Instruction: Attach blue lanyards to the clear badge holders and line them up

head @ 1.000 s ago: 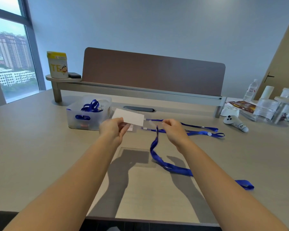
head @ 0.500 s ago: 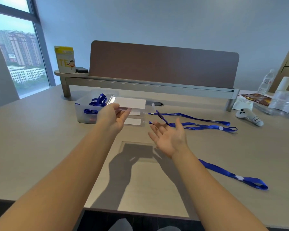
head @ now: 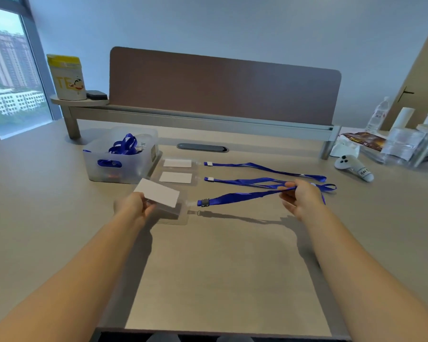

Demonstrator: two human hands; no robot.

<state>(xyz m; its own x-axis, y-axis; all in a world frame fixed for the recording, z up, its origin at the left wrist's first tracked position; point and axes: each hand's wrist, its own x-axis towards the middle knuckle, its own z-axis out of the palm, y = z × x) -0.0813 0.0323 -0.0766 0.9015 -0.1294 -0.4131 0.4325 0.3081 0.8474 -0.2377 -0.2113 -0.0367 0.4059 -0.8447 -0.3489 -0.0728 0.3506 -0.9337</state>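
Observation:
My left hand grips the left end of a clear badge holder with a white card inside, held just above the table. A blue lanyard is clipped to the holder's right end and stretches taut to my right hand, which pinches the strap. Behind them two other badge holders lie flat in a row, each with its own blue lanyard laid out to the right.
A translucent bin with several blue lanyards stands at the left. A white controller, water bottle and plastic packets crowd the right. A brown divider panel and a yellow canister stand behind.
My right hand has taken hold of the lanyard strap and pulled it out to the right. My left hand has lowered the badge holder toward the table, nearer than the other two.

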